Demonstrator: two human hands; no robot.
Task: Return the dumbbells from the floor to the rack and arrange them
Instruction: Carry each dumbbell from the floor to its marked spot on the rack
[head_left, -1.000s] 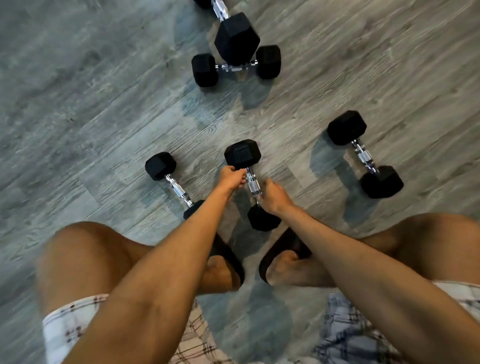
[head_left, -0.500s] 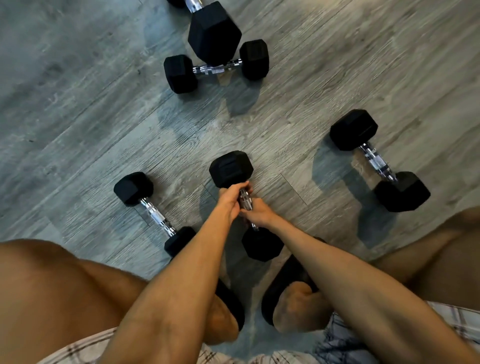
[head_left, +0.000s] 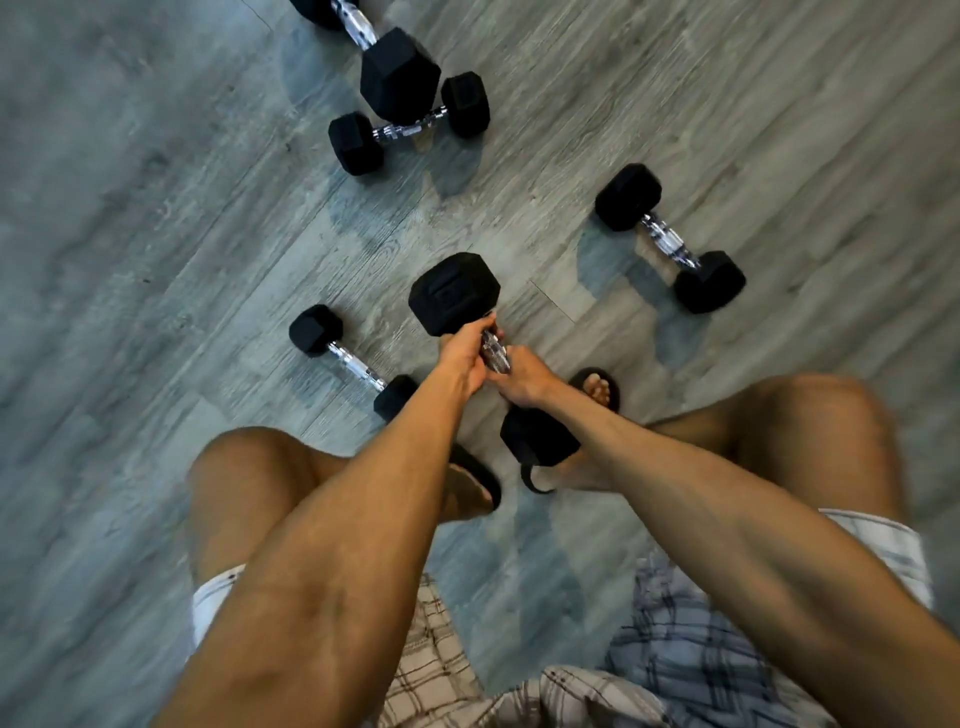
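At the centre of the frame your left hand (head_left: 465, 353) and right hand (head_left: 522, 379) wrap the steel handle of the dumbbell (head_left: 454, 293); it looks heavy and rigid, so grip mid-handle.

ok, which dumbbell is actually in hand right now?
The middle dumbbell: the left hand and the right hand both grip its handle. The others lie untouched on the floor.

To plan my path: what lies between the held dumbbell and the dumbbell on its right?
Head view: only bare floor between the held dumbbell and the right dumbbell.
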